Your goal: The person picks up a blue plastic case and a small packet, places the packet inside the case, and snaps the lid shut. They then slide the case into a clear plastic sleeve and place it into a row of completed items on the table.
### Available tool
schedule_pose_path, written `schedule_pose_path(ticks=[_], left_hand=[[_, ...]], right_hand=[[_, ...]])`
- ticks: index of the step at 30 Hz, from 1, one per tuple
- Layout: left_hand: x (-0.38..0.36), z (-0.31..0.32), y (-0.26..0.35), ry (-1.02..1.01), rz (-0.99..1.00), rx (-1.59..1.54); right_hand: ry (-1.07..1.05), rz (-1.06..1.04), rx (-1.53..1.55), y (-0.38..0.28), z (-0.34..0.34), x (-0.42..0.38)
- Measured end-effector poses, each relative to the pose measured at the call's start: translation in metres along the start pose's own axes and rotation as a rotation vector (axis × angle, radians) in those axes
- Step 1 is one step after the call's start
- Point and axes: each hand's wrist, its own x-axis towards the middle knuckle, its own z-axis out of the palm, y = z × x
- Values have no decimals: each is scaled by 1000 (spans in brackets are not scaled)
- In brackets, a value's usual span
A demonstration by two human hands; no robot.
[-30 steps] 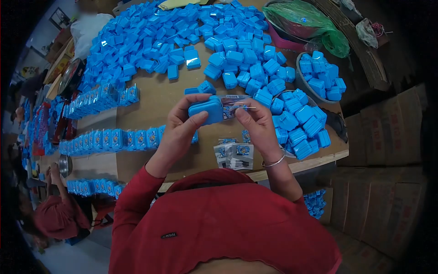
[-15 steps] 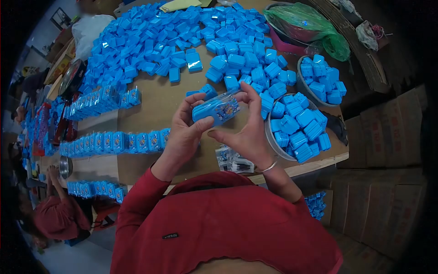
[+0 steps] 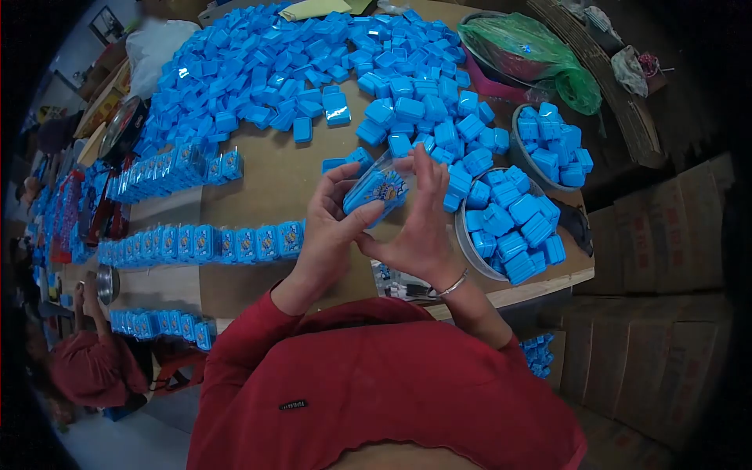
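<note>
My left hand [image 3: 333, 227] is closed around a blue plastic box [image 3: 381, 192] in a clear plastic bag, its thumb pressed on the near side. A colourful printed picture faces up on the box, which is tilted above the table. My right hand [image 3: 423, 227] is held up at the box's right side, fingers stretched and thumb apart, with fingertips right at the bag's upper end. Under the hands, small packets [image 3: 399, 283] lie by the table's front edge, partly covered by my right wrist. A few blue boxes [image 3: 359, 157] lie just behind the held one.
A large heap of blue boxes [image 3: 235, 74] covers the back of the table. Two tubs [image 3: 479, 262] [image 3: 540, 168] of blue boxes stand at right. Bagged boxes [image 3: 200, 243] form rows at left. Cardboard cartons [image 3: 658, 235] are stacked on the right. Another person [image 3: 98, 364] sits at lower left.
The bagged box has turned to a steeper tilt in my left hand. My right hand's fingers have straightened upward beside it. The camera view has shifted slightly.
</note>
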Motion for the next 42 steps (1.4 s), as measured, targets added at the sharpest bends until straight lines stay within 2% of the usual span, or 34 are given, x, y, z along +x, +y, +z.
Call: schedule_pose_path(ticks=[13, 19, 23, 26, 29, 31, 34, 38, 41, 42], left_hand=[[-17, -4, 3, 20, 63, -59], [-26, -17, 3, 79, 111, -110], [-29, -36, 9, 158, 111, -99], [-29, -68, 9, 322, 171, 26], [-32, -106, 17, 530, 307, 296], [-47, -125, 29, 635, 403, 326], [-78, -143, 50, 780, 456, 341], [-109, -165, 57, 967, 504, 430], [-122, -178, 53, 1018, 533, 510], [-124, -181, 52, 1034, 538, 532]], right_hand=[[19, -54, 171, 0, 6, 7], [-21, -70, 271, -8, 21, 14], [-152, -141, 301, -14, 37, 31], [-295, -204, 364, -18, 74, 55], [-479, -114, 466, 8, 151, 84], [-515, -205, 332, 36, 213, 97], [-657, -159, 176, 71, 299, 96], [-733, -196, 180, 76, 344, 98], [-666, -304, 112, 69, 334, 101], [-676, -248, 234, 70, 330, 112]])
